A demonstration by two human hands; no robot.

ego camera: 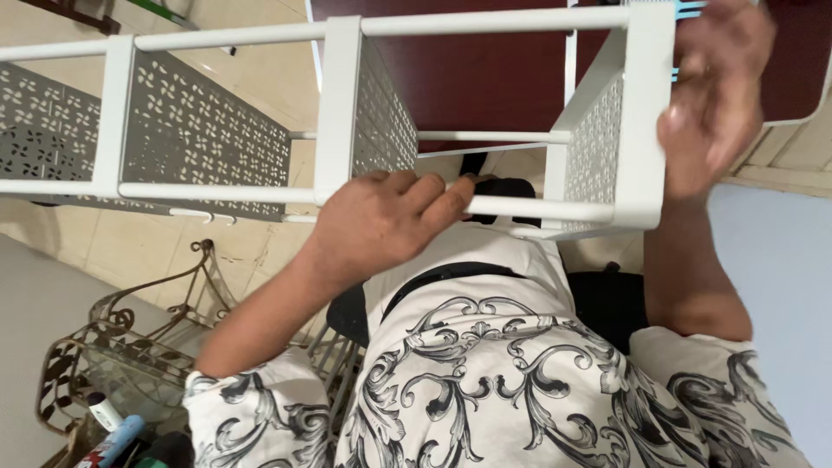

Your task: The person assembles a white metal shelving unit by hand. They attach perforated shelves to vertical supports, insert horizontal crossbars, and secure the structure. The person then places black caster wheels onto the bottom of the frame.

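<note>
While the left hand (381, 221) curls around a thin rail of the white rack (347, 113) and the right hand (715, 95) presses half-spread on its end post, the frame looks light, stiff and best held by its rails.

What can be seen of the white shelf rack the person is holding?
The white rack lies on its side, held up in front of the person. It has round rails, flat uprights and perforated panels with a cut-out pattern, and looks like painted metal or plastic. The left hand grips a lower rail; the right hand presses its end frame.

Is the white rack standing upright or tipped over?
Tipped: the white rack lies sideways, its perforated shelves on edge, held by the left hand and right hand.
</note>
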